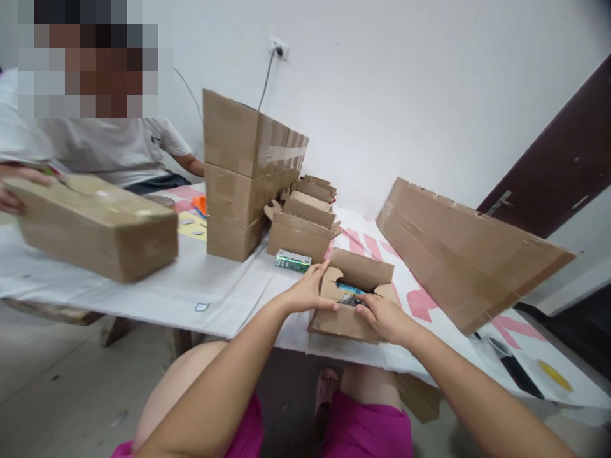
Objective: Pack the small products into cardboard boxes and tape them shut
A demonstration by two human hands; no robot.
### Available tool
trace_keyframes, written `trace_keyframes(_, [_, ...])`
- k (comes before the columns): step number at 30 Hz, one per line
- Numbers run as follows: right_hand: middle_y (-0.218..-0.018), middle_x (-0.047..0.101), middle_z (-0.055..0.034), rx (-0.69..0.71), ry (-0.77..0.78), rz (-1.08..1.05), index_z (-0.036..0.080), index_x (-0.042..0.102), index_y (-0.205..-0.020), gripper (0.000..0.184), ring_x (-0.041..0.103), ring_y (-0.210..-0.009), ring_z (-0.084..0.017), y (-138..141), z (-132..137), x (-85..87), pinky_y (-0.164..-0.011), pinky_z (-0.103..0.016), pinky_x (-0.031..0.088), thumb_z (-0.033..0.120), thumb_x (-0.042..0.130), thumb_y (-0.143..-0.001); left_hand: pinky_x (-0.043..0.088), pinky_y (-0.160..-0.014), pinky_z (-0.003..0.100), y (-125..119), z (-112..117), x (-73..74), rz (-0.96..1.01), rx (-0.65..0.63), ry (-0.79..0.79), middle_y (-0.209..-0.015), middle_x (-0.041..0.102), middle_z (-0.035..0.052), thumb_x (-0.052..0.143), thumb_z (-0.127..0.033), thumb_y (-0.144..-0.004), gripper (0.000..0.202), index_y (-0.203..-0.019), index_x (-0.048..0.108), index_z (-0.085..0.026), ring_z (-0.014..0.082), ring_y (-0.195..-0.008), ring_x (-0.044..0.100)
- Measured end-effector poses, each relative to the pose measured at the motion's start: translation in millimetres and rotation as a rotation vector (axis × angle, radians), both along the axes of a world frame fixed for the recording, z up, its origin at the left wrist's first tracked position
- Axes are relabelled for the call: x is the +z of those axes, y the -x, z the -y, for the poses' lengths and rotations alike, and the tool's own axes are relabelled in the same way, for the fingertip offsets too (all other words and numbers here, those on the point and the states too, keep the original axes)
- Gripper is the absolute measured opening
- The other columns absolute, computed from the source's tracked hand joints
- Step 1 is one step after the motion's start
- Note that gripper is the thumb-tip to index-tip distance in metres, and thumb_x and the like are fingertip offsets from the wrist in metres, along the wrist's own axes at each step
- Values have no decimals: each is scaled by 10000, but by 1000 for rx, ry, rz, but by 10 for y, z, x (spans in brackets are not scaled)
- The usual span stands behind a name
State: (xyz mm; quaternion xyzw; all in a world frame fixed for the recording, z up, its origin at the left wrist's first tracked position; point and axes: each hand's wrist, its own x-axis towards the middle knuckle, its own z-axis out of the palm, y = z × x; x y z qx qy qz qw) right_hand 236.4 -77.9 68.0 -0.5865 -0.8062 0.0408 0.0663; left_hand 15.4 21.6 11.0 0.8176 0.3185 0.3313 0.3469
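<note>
A small open cardboard box [344, 326] sits at the table's near edge in front of me, its flaps raised. Inside it shows something with a blue-and-white print [351, 290], partly hidden. My left hand [308, 292] grips the box's left side, thumb on the front edge and fingers toward the back corner. At the front right, my right hand [384, 315] holds the front wall, its fingertips reaching over into the opening beside the contents. A small green-and-silver carton [293, 261] lies on the table just left of the box.
Stacked closed cardboard boxes [231, 194] stand left of centre, with a row of open boxes [303, 232] beside them. A large cardboard sheet [468, 248] leans at the right, near yellow tape [554, 375]. Across the left side, a person's hand [21, 187] holds a long closed box [95, 226].
</note>
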Motion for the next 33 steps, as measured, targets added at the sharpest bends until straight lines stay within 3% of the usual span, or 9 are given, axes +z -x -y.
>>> trace_keyframes(4, [-1231, 606, -146, -103, -94, 117, 145, 564, -1249, 497, 561, -1129, -274, 5, -34, 19, -960, -414, 416, 463, 305, -969, 272, -1132, 460, -17, 40, 21, 44, -23, -21, -1481, 312, 185, 777, -542, -587, 1158, -1497, 161, -174, 319, -1389, 292])
trace_keyframes(10, [-1443, 386, -201, -242, -308, 184, 163, 496, -1335, 634, 420, -1235, -424, -286, -163, -58, -978, -574, 335, 586, 487, -862, 410, -1033, 428, -41, 61, 18, 196, -62, 45, -1444, 414, 168, 757, -476, -653, 1025, -1475, 213, -193, 287, -1268, 476])
trace_keyframes(14, [-1523, 263, -160, -269, -110, 25, 186, 337, -1446, 797, 286, -1369, -373, -599, -278, -146, -1072, -533, 266, 704, 396, -843, 404, -1041, 435, -34, 77, 28, 132, -7, 51, -1444, 418, 182, 714, -495, -692, 953, -1456, 257, -156, 297, -1284, 466])
trace_keyframes(17, [-1558, 176, -162, -267, 40, -26, 153, 194, -1497, 880, 172, -1428, -327, -679, -296, -155, -1121, -498, 226, 723, 349, -845, 373, -1068, 454, -38, 135, 80, 71, 27, -9, -1458, 389, 192, 709, -499, -691, 946, -1451, 269, -147, 312, -1313, 427])
trace_keyframes(20, [-1509, 292, -176, -218, 14, -33, 155, 249, -1480, 841, 264, -1393, -325, -659, -283, -134, -1113, -503, 248, 700, 375, -851, 333, -1102, 450, -60, 235, 158, 57, 70, -185, -1489, 337, 157, 705, -401, -704, 847, -1428, 322, -188, 295, -1355, 363])
trace_keyframes(23, [-1438, 393, -177, -214, -14, -31, 167, 316, -1451, 816, 360, -1333, -333, -639, -289, -132, -1084, -505, 296, 692, 423, -836, 298, -1118, 459, -99, 342, 225, -15, 53, -384, -1468, 384, 81, 609, -242, -765, 543, -1299, 514, -261, 275, -1367, 337])
trace_keyframes(25, [-1451, 371, -178, -232, -14, -29, 168, 298, -1457, 830, 348, -1339, -342, -644, -301, -150, -1080, -512, 300, 693, 432, -829, 255, -1122, 505, -122, 398, 254, -116, 27, -458, -1445, 428, 34, 534, -197, -805, 340, -1108, 655, -293, 295, -1395, 283])
trace_keyframes(28, [-1483, 318, -179, -231, -25, -21, 157, 267, -1468, 814, 309, -1360, -338, -665, -310, -194, -1090, -509, 283, 667, 416, -851, 205, -1114, 557, -118, 443, 291, -199, 72, -524, -1468, 407, 38, 526, -236, -826, 208, -926, 707, -252, 343, -1422, 197])
trace_keyframes(33, [-1496, 302, -159, -206, -68, -52, 189, 256, -1473, 758, 304, -1366, -316, -701, -307, -256, -1102, -501, 268, 622, 422, -873, 188, -1131, 515, -59, 432, 331, -159, 94, -543, -1444, 445, 77, 604, -354, -807, 338, -1126, 622, -245, 299, -1404, 266])
